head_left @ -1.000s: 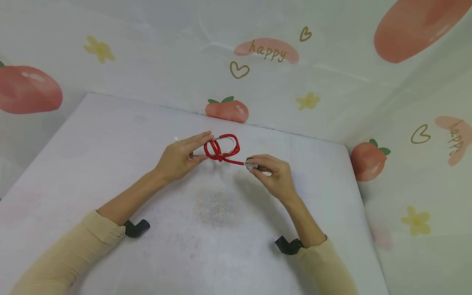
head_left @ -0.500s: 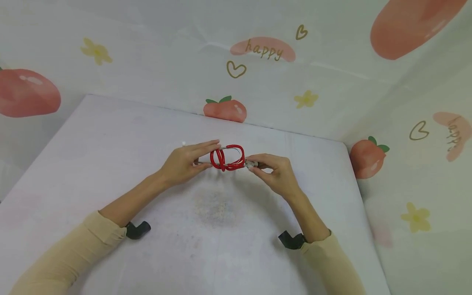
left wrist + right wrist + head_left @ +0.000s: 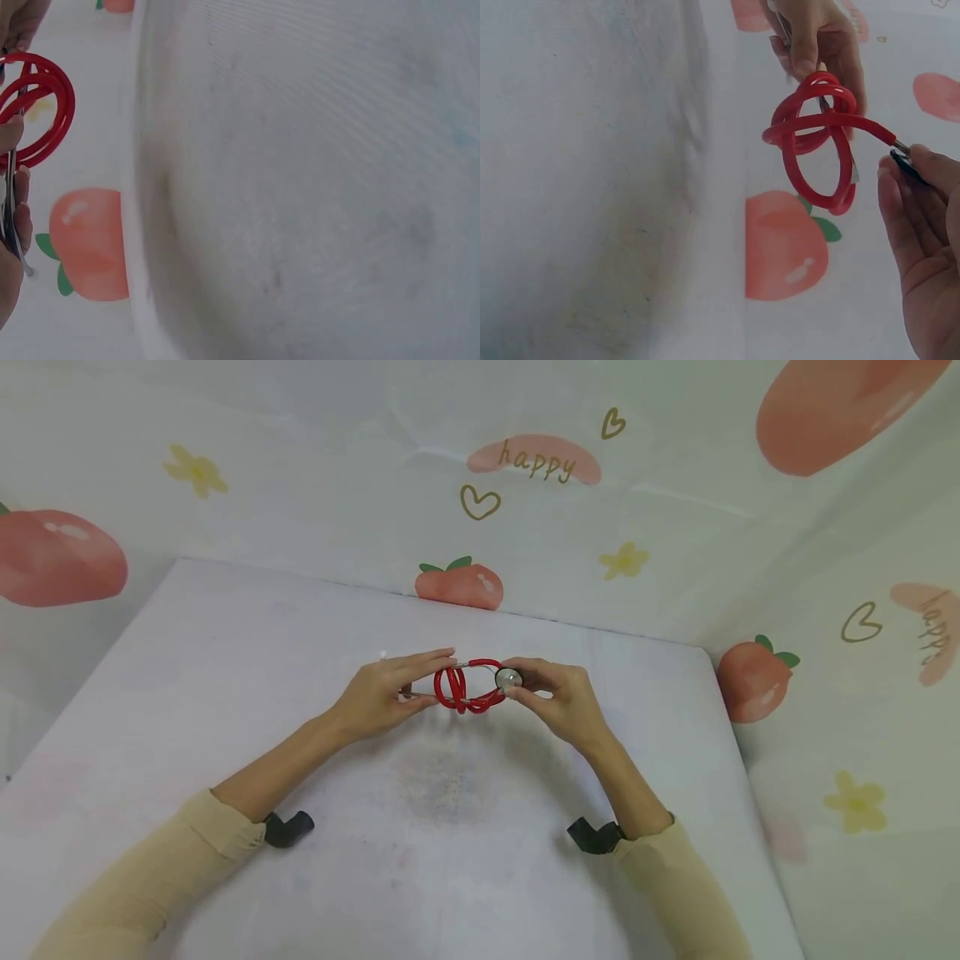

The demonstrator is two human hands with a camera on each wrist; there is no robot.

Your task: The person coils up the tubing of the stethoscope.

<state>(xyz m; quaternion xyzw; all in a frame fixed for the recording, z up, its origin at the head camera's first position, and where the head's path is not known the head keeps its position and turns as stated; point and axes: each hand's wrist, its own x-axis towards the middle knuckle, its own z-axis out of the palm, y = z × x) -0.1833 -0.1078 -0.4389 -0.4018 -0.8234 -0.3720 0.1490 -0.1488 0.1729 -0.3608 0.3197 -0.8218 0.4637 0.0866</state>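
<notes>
A stethoscope with coiled red tubing [image 3: 455, 689] is held between both hands above the table. My left hand [image 3: 386, 693] grips its metal ear tubes [image 3: 10, 199] and the near side of the coil between thumb and fingers. At the other end, my right hand [image 3: 558, 697] pinches the round silver chest piece [image 3: 508, 679], whose flat face shows in the head view. In the right wrist view the red tubing [image 3: 817, 124] is looped over itself, and one end runs to the dark-rimmed chest piece [image 3: 907, 168] in the right fingers. The left palm hides part of the ear tubes.
The white table [image 3: 450, 877] carries a greyish smudge below the hands. Behind it and to the right hang pale wall sheets [image 3: 337, 468] printed with peaches, flowers and hearts. Black angled pieces [image 3: 288, 829] stick out at both wrists.
The hands have come closer together, the left shifting right and slightly down. The straight stretch of tubing has drawn in against the coil, and the chest piece has turned its face outward.
</notes>
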